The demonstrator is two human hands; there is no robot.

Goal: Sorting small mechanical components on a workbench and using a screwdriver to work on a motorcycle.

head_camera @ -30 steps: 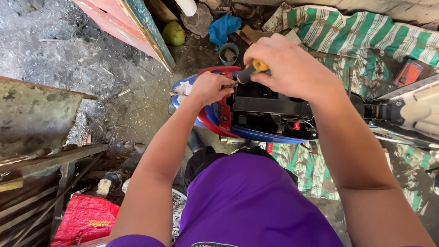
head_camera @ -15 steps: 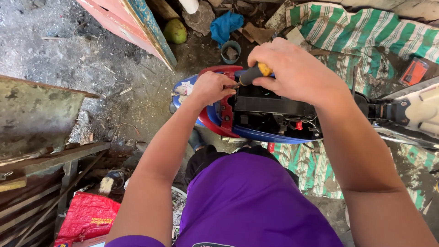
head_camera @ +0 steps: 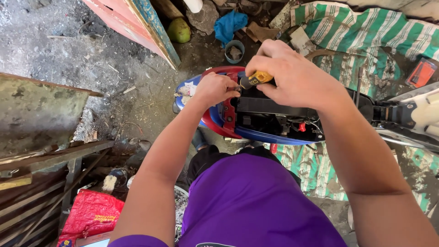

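Right hand: our right hand is closed around a screwdriver with a yellow and black handle, its tip pointing left toward our other hand.
Left hand: our left hand is curled shut at the red rim of the scooter body; whatever it pinches is hidden under the fingers, so we cannot tell what.
Screwdriver: it sits over the front end of the open scooter body, handle showing between thumb and fingers; the shaft is mostly covered and the tip is hard to make out.
Scooter body: red and blue shell, black parts and wires inside; our right forearm covers its right part, and the white panel is cut off by the frame edge.
Cloth: a green striped cloth lies under and beyond the scooter, partly hidden.
Left edge: a rusty metal frame and a red bag crowd the lower left.
Open room: bare dirt ground lies left of the scooter, bounded by a pink board.
Clutter beyond: a green coconut and blue rag sit near the top edge.
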